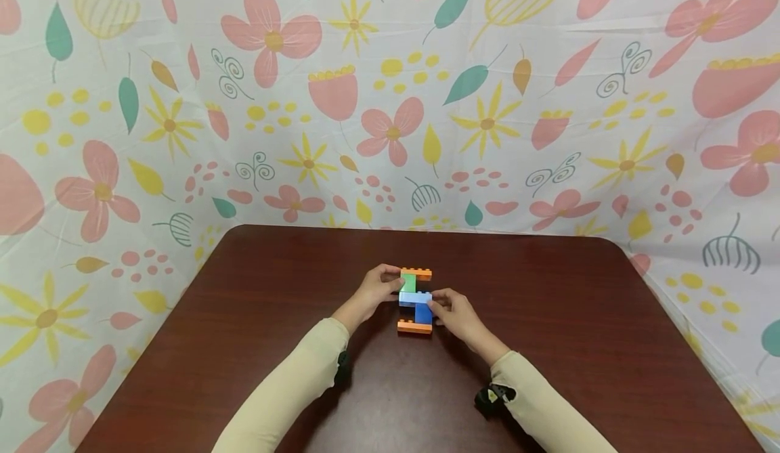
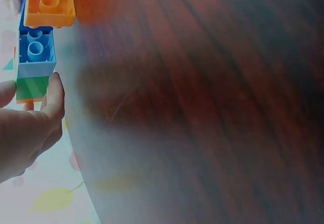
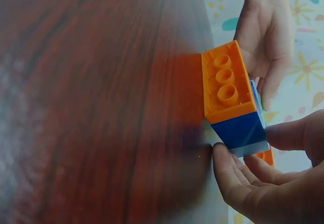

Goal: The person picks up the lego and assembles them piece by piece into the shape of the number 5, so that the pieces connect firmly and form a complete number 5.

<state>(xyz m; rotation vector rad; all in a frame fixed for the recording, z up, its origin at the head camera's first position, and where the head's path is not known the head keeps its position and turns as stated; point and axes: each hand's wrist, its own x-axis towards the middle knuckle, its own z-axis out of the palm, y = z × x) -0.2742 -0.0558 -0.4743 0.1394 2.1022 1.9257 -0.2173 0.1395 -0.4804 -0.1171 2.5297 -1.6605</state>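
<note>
Several toy building bricks are joined in a zigzag stack at the middle of the table. From far to near, they are an orange brick (image 1: 417, 275), a green brick (image 1: 408, 283), a light blue brick (image 1: 416, 298), a dark blue brick (image 1: 423, 313) and another orange brick (image 1: 414, 328). My left hand (image 1: 373, 292) pinches the green brick between thumb and fingers. On the other side, my right hand (image 1: 460, 316) grips the stack at the dark blue brick. The near orange brick's hollow underside (image 3: 226, 79) shows in the right wrist view.
A dark, glossy wooden table (image 1: 292, 263) lies beneath both hands. Behind and beside it hangs a white cloth (image 1: 390, 87) printed with flowers and leaves. A dark band (image 1: 495, 397) sits at my right wrist.
</note>
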